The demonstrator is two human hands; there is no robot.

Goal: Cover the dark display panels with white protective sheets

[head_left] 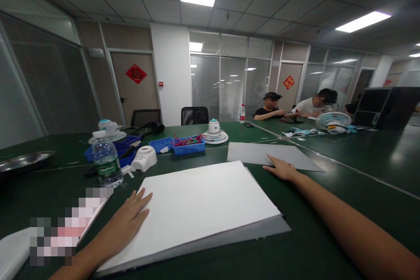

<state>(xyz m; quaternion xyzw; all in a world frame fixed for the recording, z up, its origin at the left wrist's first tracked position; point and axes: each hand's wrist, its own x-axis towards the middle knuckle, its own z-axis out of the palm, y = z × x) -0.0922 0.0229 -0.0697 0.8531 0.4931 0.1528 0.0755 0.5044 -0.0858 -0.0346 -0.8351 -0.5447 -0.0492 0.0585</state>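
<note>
A large white sheet point(203, 203) lies in front of me on the dark green table, over a grey sheet point(262, 230) that shows along its near and right edges. My left hand point(129, 216) rests on the white sheet's left edge, fingers spread. Farther right, a smaller light grey sheet point(259, 153) lies flat. On its near left part rests my right hand point(280, 167), fingers outstretched and apart. Neither hand grips anything.
Left of the sheets stand a water bottle point(105, 159) and a white plastic housing point(144, 158). Behind are a blue bin point(189, 148) of coloured wires and a white fan part point(215, 133). A metal tray point(26, 160) lies far left. Two people point(271, 107) sit across, right.
</note>
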